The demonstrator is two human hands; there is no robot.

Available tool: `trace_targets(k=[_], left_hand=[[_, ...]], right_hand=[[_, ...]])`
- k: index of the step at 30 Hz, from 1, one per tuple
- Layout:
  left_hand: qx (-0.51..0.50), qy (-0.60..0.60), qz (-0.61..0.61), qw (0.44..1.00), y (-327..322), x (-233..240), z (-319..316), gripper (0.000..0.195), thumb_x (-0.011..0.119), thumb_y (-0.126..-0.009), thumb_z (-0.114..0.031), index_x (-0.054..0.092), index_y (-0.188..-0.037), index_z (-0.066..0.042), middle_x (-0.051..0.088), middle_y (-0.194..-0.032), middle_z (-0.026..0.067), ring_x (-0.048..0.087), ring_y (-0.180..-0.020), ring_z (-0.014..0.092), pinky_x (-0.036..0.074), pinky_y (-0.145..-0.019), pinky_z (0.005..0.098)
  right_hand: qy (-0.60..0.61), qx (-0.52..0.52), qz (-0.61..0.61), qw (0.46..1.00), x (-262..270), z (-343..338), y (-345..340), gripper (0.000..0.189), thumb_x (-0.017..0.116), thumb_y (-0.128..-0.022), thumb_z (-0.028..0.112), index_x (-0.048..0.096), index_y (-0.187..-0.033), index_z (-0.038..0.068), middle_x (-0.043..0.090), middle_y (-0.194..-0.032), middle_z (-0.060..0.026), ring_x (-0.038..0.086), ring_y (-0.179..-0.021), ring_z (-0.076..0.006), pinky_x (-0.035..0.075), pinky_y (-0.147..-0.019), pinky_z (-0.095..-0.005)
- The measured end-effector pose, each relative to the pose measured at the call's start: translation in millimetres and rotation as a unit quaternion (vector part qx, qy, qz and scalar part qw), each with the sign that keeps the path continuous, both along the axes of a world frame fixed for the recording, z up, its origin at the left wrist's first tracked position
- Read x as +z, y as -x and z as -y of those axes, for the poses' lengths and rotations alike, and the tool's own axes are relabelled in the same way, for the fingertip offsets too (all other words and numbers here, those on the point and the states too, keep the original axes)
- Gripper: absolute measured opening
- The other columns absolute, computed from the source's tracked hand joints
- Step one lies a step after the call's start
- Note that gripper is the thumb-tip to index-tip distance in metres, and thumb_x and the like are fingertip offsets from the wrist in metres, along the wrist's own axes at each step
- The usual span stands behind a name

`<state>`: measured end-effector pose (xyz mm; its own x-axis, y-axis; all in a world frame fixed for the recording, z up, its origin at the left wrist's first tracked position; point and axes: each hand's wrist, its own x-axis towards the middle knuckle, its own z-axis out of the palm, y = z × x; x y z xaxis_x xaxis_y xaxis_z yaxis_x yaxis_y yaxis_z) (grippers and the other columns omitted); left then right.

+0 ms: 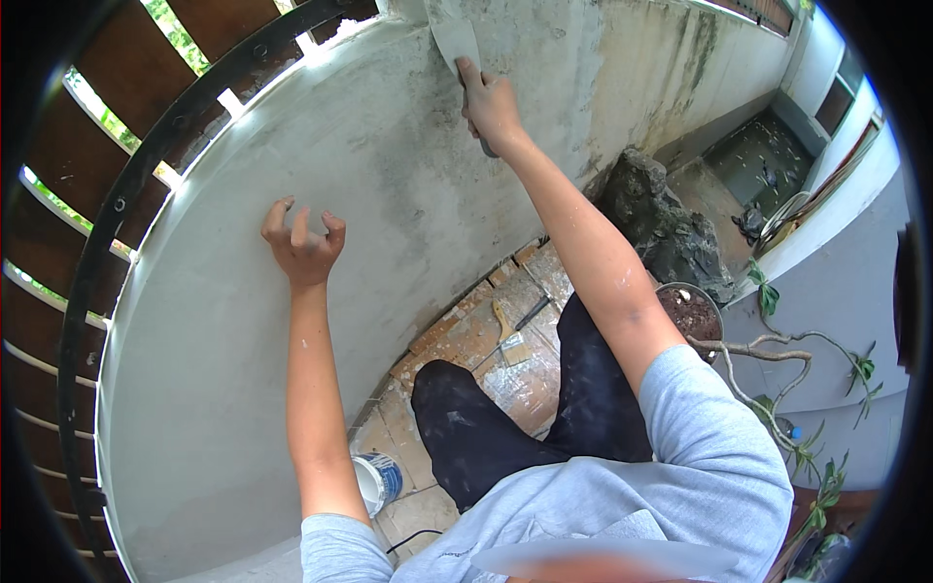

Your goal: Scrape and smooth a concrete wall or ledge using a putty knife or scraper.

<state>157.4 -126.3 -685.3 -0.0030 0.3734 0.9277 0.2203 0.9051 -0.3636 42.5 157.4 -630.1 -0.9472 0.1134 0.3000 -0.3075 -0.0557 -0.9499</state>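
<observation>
My right hand (494, 106) grips a putty knife (453, 40), its thumb along the wide metal blade. The blade lies against the upper part of a low curved wall (211, 364), where the surface is patchy and stained dark. Further left, the wall has a smoother, even grey coat. My left hand (305, 244) is raised in front of that coat, its fingers curled and apart, with nothing seen in it. Whether its fingertips touch the wall is hard to tell. Below my left forearm stands a small blue and white bucket (379, 477), partly hidden by the arm.
On the splattered tile floor (430, 503) lie a paintbrush (513, 347) and a dark-handled tool (533, 312). A big rock (656, 226) and a soil-filled plant pot (689, 310) stand right, with branches (791, 355) reaching outward. A metal-railed fence (80, 313) tops the wall.
</observation>
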Motion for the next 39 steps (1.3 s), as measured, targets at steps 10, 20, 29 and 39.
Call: trace_targets(k=[10,20,29,39], left_hand=[[0.005,-0.001,0.004,1.000,-4.3,-5.1,-0.6,0.048,0.063,-0.073,-0.013,0.037,-0.113,-0.013,0.049,-0.111,0.0133,0.052,-0.100,0.030,0.044,-0.085,0.0410],[0.005,-0.003,-0.006,1.000,0.5,-2.1,-5.6,0.045,0.061,-0.076,-0.014,0.036,-0.113,-0.012,0.047,-0.110,0.0137,0.051,-0.100,0.030,0.045,-0.083,0.0411],[0.000,-0.006,0.002,1.000,2.6,-2.7,-9.2,0.045,0.061,-0.077,-0.014,0.036,-0.114,-0.011,0.044,-0.112,0.0147,0.051,-0.100,0.030,0.045,-0.082,0.0419],[0.004,0.009,0.019,1.000,-4.8,-3.1,-4.4,0.050,0.061,-0.075,-0.009,0.033,-0.117,-0.009,0.041,-0.113,0.0173,0.050,-0.102,0.033,0.046,-0.083,0.0442]], right_hand=[[-0.047,-0.061,0.050,0.996,-46.9,-26.9,1.9,0.059,0.053,-0.096,0.054,0.057,-0.071,0.000,0.048,-0.051,-0.0039,0.047,-0.038,-0.0143,0.038,-0.036,-0.0320],[-0.252,-0.093,-0.023,0.963,-28.0,-70.4,17.7,0.064,0.053,-0.093,0.059,0.070,-0.085,-0.003,0.059,-0.060,-0.0126,0.060,-0.049,-0.0223,0.047,-0.049,-0.0363],[-0.265,-0.111,-0.047,0.957,-60.4,-69.3,30.0,0.068,0.051,-0.093,0.060,0.068,-0.080,-0.004,0.061,-0.063,-0.0199,0.062,-0.059,-0.0305,0.048,-0.061,-0.0410],[-0.223,-0.084,-0.039,0.970,-64.9,-70.8,25.8,0.064,0.053,-0.094,0.057,0.063,-0.072,-0.003,0.050,-0.050,-0.0068,0.050,-0.042,-0.0161,0.042,-0.043,-0.0327]])
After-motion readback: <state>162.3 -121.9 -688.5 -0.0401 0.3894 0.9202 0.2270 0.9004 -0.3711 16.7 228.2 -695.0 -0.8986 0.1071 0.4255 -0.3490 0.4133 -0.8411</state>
